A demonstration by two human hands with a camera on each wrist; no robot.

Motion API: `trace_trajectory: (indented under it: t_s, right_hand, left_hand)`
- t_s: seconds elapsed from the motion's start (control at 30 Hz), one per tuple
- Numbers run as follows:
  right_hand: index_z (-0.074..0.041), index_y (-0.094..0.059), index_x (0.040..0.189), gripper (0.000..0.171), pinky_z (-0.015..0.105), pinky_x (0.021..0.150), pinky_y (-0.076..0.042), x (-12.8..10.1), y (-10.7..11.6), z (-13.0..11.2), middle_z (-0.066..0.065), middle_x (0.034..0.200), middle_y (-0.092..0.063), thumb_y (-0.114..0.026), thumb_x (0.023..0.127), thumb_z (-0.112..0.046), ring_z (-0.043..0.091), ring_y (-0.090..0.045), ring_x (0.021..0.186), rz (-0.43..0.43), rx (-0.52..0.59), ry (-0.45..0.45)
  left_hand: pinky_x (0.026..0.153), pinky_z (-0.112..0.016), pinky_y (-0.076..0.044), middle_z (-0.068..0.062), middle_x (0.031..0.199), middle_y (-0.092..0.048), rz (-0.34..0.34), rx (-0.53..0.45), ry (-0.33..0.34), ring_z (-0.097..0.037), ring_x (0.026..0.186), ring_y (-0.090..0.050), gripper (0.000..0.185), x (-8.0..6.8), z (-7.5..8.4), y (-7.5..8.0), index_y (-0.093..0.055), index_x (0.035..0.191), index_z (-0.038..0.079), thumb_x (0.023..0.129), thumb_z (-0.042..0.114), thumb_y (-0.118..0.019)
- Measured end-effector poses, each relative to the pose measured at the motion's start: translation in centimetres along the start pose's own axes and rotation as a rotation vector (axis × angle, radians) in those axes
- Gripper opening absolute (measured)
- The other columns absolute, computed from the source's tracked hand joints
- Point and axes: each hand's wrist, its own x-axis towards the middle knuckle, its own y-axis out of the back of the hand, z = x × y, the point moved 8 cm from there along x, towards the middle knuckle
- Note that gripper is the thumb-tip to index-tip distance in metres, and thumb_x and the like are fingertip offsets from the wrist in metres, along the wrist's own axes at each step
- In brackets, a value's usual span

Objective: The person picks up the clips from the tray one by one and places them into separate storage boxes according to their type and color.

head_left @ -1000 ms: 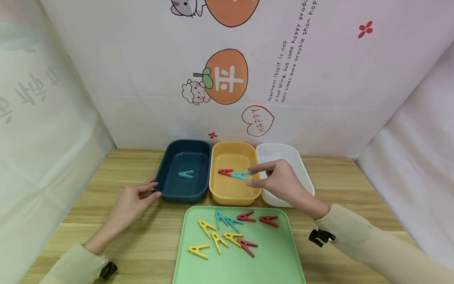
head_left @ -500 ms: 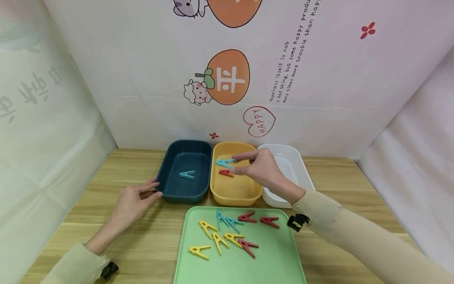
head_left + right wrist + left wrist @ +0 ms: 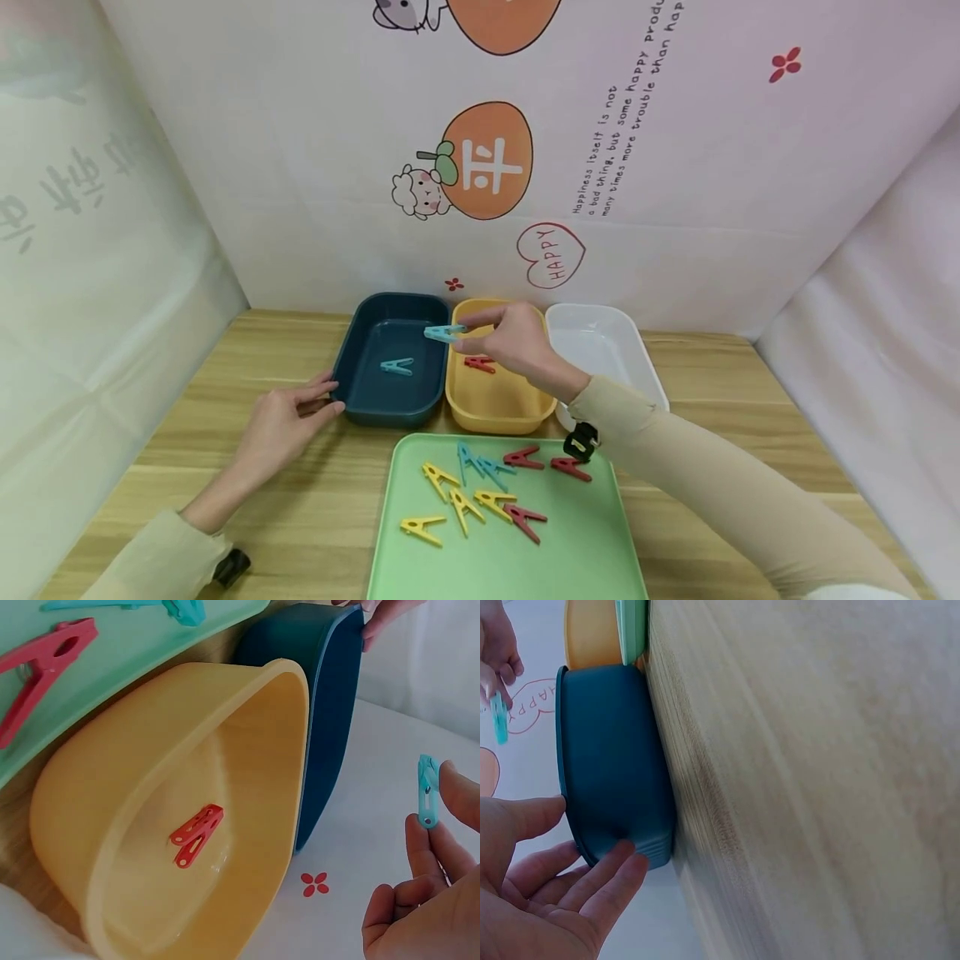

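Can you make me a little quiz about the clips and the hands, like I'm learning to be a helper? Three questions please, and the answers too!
1. True or false: the light blue clip that the right hand pinches is resting on the green tray.

2. Count them: how many yellow clips lie on the green tray?

3. Fill in the blank: the left hand touches the outside of the ____ bin.

Key:
1. False. It is held up in the air, off the tray.
2. Four.
3. Dark blue. The fingers touch the dark blue bin at its side.
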Motion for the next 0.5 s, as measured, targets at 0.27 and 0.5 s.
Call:
trace_trajectory:
  t_s: [0.27, 0.5]
  right_hand:
    - [-0.014, -0.082, 0.121, 0.035, 0.034, 0.085, -0.058, 1.8, -2.4, -0.4, 0.001, 0.124, -0.072, -0.09, 0.088, -0.024, 0.025, -0.059, 0.118, -0.042, -0.054, -0.006]
    - [-0.014, -0.082, 0.12, 0.033, 0.036, 0.091, -0.059, 3.6, -4.3, -0.6, 0.002, 0.126, -0.071, -0.089, 0.089, -0.022, 0.025, -0.056, 0.122, -0.076, -0.091, -0.001]
  left_hand:
    - [0.075, -0.033, -0.064, -0.023, 0.143, -0.06, 0.004, 0.017, -0.004, -0.032, 0.099, -0.077, 0.037, 0.0, 0.0, 0.0, -0.071, 0.129, -0.008, 0.098, 0.012, -0.078]
    - [0.076, -0.033, -0.064, -0.024, 0.143, -0.06, 0.005, 0.01, -0.008, -0.032, 0.099, -0.076, 0.037, 0.1, 0.0, 0.0, -0.071, 0.128, -0.008, 0.098, 0.012, -0.078]
